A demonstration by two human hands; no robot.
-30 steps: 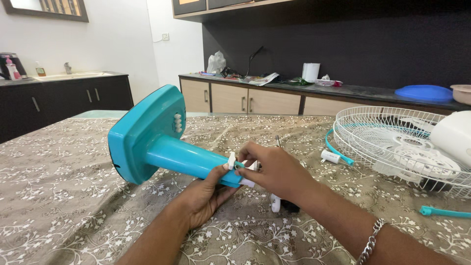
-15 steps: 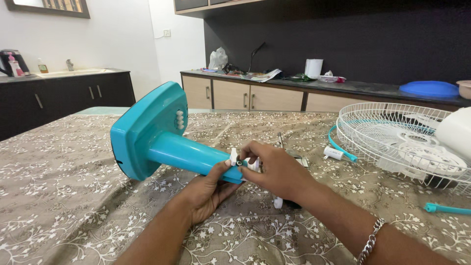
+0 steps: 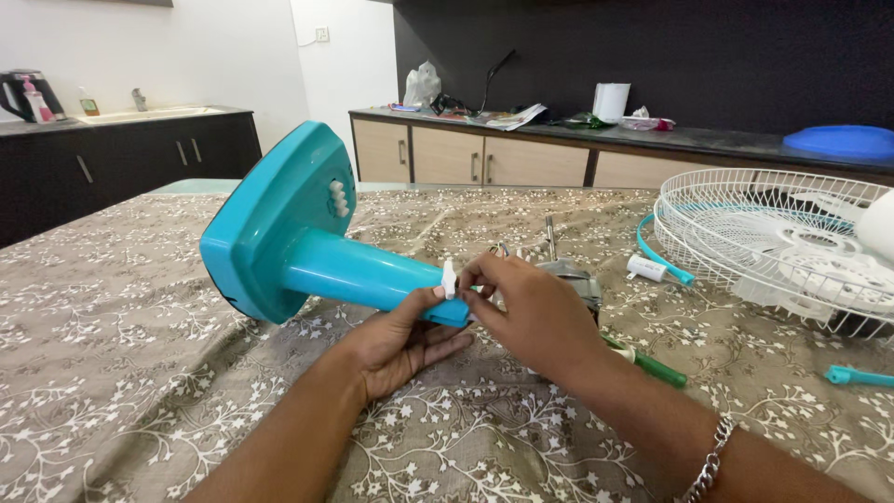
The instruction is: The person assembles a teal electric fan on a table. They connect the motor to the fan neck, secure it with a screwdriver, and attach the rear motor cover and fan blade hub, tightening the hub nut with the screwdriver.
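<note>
Fan stand (image 3: pixel 307 251), turquoise, lies on its side on our patterned tablecloth (image 3: pixel 121 373), its wide base to the left and its neck pointing toward us. Our left hand (image 3: pixel 396 345) sits under the narrow end, palm up, with the thumb pressed against a small white clip (image 3: pixel 449 278) on the neck. Our right hand (image 3: pixel 531 312) comes in from the right, its fingertips pinched together on the same white piece at the tip of the neck; a chain bracelet (image 3: pixel 708 456) shows at that wrist. Just past the right hand lies a green-handled screwdriver (image 3: pixel 652 365) beside a grey metal part (image 3: pixel 573 275). Farther right rests a white wire fan guard (image 3: pixel 773 242), with a turquoise strip (image 3: pixel 656 256) at its edge. Beyond the table runs a counter (image 3: pixel 652 138) carrying a paper roll (image 3: pixel 612 101) and a blue lid (image 3: pixel 843 142).
</note>
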